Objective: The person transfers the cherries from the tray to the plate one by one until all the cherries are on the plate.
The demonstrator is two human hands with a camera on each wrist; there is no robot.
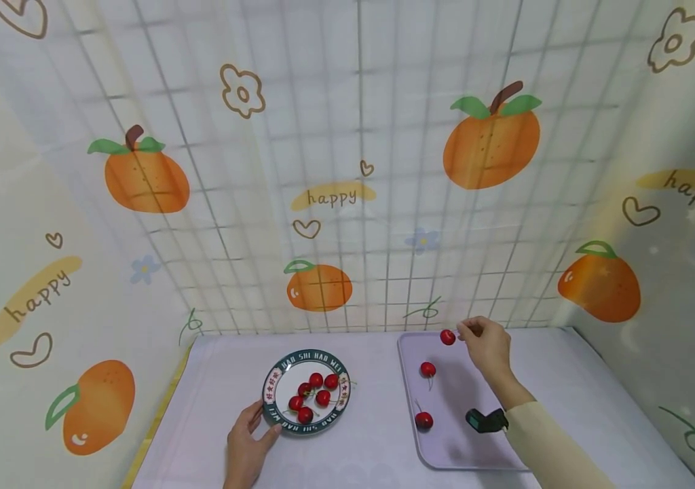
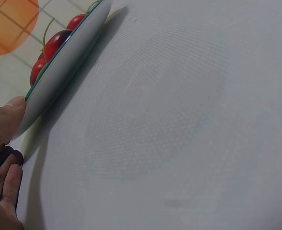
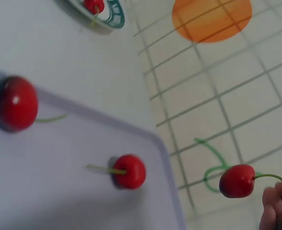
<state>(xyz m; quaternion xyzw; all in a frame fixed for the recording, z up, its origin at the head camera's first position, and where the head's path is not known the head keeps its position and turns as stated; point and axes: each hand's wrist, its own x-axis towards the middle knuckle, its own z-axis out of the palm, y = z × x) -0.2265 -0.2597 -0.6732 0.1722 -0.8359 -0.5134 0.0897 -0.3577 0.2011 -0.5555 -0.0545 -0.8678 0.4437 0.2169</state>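
Observation:
My right hand [image 1: 489,346] pinches a red cherry [image 1: 448,337] by its stem, above the far part of a lilac tray [image 1: 454,456]. In the right wrist view that cherry [image 3: 237,181] hangs sideways from the fingertips. Two more cherries with stems lie on the tray, one farther back [image 1: 427,369] and one nearer [image 1: 423,420]. My left hand [image 1: 247,445] grips the near left rim of a round plate [image 1: 286,370] with a dark green lettered border. Several cherries [image 1: 305,415] lie on the plate. In the left wrist view the thumb [image 2: 9,120] is on the plate's rim.
A small black device [image 1: 486,420] is at the right wrist, over the tray. The white tabletop [image 1: 372,401] lies between plate and tray. Behind stands a grid-patterned curtain [image 1: 323,149] printed with oranges, and similar cloth hangs at both sides.

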